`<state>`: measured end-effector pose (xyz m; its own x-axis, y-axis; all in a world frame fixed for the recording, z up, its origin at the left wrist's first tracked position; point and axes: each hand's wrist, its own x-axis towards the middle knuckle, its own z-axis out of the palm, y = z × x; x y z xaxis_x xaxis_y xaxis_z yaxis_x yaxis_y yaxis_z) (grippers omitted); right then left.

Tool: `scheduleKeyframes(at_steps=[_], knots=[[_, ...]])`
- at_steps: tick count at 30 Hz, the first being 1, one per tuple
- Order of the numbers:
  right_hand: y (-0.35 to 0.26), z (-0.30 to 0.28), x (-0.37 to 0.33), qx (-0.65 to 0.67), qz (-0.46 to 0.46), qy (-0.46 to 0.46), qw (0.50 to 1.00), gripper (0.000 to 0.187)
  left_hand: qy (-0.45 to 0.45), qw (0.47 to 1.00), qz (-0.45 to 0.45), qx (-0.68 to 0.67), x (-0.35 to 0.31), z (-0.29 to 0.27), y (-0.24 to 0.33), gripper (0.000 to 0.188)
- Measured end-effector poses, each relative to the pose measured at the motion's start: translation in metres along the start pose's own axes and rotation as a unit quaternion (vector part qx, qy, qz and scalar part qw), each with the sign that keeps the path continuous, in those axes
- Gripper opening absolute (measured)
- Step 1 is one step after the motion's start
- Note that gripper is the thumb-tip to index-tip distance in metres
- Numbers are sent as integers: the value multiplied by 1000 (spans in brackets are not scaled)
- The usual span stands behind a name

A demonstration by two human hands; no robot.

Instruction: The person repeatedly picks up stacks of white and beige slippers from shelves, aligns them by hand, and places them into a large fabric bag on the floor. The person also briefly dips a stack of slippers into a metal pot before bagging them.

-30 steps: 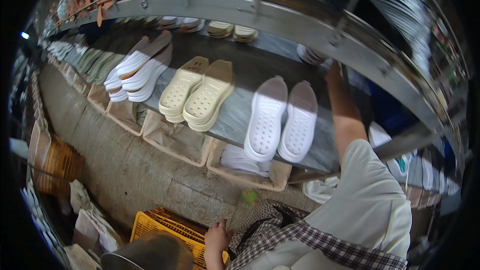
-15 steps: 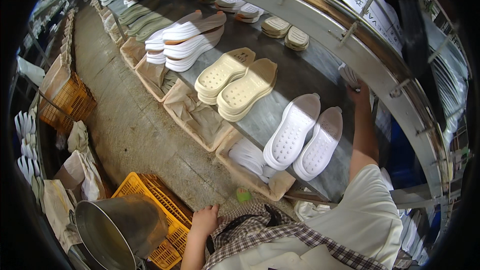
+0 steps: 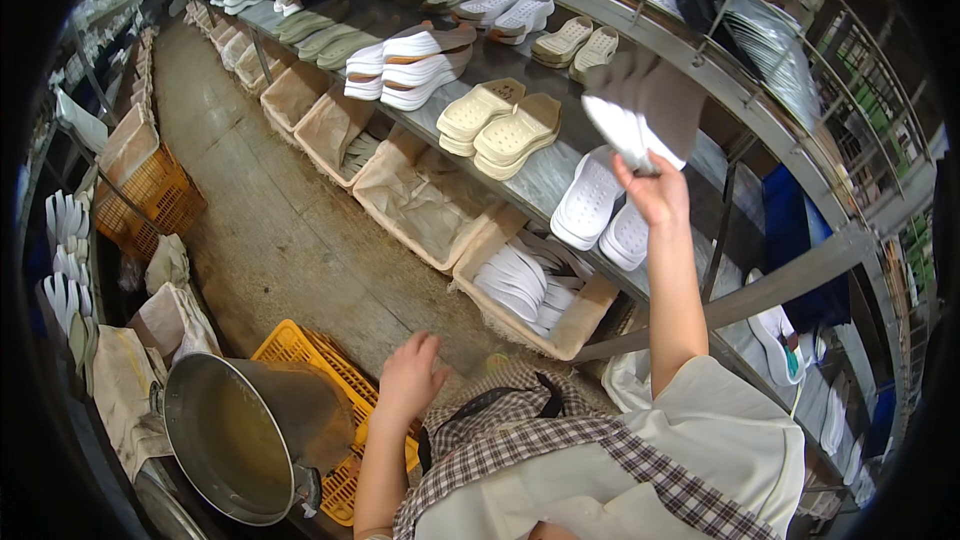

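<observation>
My right hand (image 3: pixel 655 192), raised over the metal shelf (image 3: pixel 545 175), grips a small stack of white shoe soles (image 3: pixel 625 115) by its lower end. The stack is blurred by motion, so I cannot tell how many soles it has. Beneath and to the left of it lies a pair of white soles with holes (image 3: pixel 585 200), partly covered by my hand. Further left on the shelf are cream soles (image 3: pixel 515 138) and stacked white soles with brown parts (image 3: pixel 425 70). My left hand (image 3: pixel 412 377) hangs over the floor, fingers loosely apart, holding nothing.
Cloth-lined bins run under the shelf edge; the nearest bin (image 3: pixel 560 345) holds white soles. At lower left are a large metal pot (image 3: pixel 225 440) and a yellow crate (image 3: pixel 330 365). A metal rail (image 3: pixel 690 60) borders the shelf's far side.
My right hand has come back from the far side of the shelf, lifting the white soles above it. My left hand has risen slightly. The view has shifted.
</observation>
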<state>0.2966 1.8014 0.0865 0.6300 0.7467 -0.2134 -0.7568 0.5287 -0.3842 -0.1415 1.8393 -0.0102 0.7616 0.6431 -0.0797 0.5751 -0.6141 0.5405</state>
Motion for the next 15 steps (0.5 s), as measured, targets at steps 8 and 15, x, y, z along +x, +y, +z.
scheduleKeyframes(at_steps=[8, 15], knots=[[96, 18, -166, -142, 229, -116, 956, 58, 207, 891, 4, -404, -7, -62, 32, 70], [181, 15, -202, -493, 163, -244, 819, 83, 254, 696, -35, -671, 17, -66, 35, 74]])
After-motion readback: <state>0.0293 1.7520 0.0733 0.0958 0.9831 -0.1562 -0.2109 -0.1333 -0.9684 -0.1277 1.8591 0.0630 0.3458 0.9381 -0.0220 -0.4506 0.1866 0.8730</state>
